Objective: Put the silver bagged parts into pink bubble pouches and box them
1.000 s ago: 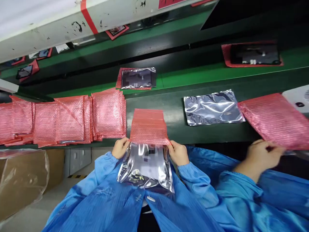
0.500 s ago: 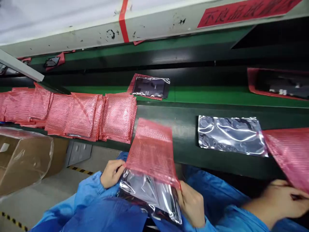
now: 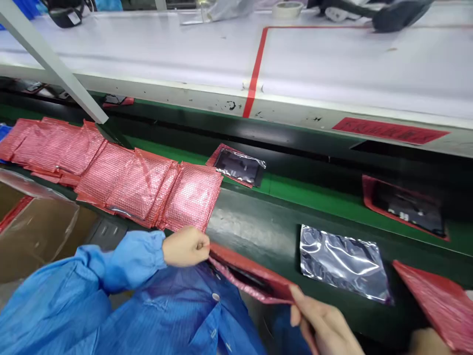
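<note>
Held between both hands is a red bubble-wrap bag (image 3: 273,278), its mouth gaping upward and a dark item showing inside. My left hand (image 3: 186,246) is closed on the bag's left corner. At the opposite corner, my right hand (image 3: 325,323) pinches the edge between thumb and fingers. How deep the item sits is hidden by the bag walls. Just beyond my right hand, a shiny silver antistatic bag (image 3: 343,264) lies flat on the dark green bench (image 3: 251,217). Left of the work, a stack of red bubble-wrap bags (image 3: 194,195) comes close to my left hand.
More bubble-wrap bags (image 3: 70,148) overlap leftward. Along the green belt (image 3: 295,197) lie dark packaged devices (image 3: 240,165) on red wrap. At lower right, a co-worker's blurred hand (image 3: 430,340) is by another red bag (image 3: 439,305). A white shelf (image 3: 166,54) overhangs; a cardboard box (image 3: 37,236) stands lower left.
The silver-wrapped item that stuck out of the bubble-wrap bag is now inside it. The bag has turned mouth-up, with both hands still on its edges. My view has tilted upward.
</note>
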